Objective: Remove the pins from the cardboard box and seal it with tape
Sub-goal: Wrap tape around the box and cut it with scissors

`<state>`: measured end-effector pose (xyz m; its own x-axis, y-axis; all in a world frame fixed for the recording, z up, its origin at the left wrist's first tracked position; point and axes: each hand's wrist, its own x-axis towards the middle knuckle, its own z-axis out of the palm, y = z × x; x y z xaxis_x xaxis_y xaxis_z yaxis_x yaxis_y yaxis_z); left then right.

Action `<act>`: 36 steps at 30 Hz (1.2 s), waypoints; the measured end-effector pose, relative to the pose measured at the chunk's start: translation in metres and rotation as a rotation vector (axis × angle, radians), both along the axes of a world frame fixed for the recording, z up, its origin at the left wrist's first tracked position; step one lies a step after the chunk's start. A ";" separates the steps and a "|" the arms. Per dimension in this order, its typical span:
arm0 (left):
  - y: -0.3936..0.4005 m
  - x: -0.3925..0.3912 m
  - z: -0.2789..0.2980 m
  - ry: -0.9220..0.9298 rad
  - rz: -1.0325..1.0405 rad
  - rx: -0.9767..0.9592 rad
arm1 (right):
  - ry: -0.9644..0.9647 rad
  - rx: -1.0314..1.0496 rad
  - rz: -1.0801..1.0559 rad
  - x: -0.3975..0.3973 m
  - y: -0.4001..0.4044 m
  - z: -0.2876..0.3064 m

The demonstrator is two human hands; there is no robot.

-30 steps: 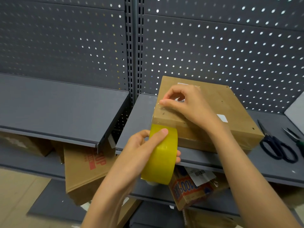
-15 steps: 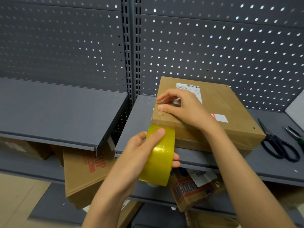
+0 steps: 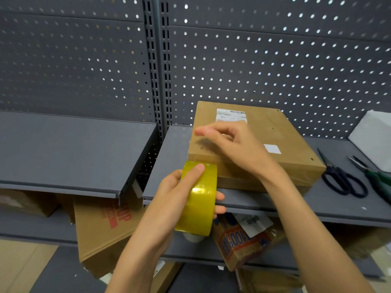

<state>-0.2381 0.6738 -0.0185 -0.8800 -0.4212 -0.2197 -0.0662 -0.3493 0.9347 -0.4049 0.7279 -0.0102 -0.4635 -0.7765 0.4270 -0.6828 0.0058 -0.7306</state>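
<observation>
Both hands are busy in front of the grey shelf [image 3: 249, 199]. Left hand [image 3: 179, 193] grips the roll of yellow tape [image 3: 197, 199], thumb lying across the outer face and fingertips showing past the roll's right edge; the roll stands on edge, its top just against the near-left corner of the cardboard box [image 3: 296, 149]. Right hand [image 3: 234, 144] hovers over the left part of the box top, index finger stretched out to the left and blurred, the other fingers loosely curled with nothing in them; whether it touches the cardboard cannot be told.

That box is flat, brown and closed, lying on the shelf with a white shipping label [image 3: 231, 116] bearing a barcode near its far edge and a smaller white sticker [image 3: 273, 149] beside the right wrist. Small dark holes dot the lid near its corners. Black-handled scissors [image 3: 342, 180] lie on the shelf to the right of the box, apart from it.
</observation>
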 end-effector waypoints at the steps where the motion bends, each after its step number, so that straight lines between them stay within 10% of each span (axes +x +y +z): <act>1: 0.000 0.000 -0.001 -0.003 -0.002 -0.007 | 0.032 0.084 0.038 0.002 0.004 -0.001; 36: 0.027 0.000 0.006 -0.077 0.244 -0.144 | 0.319 0.431 0.046 0.003 0.000 -0.007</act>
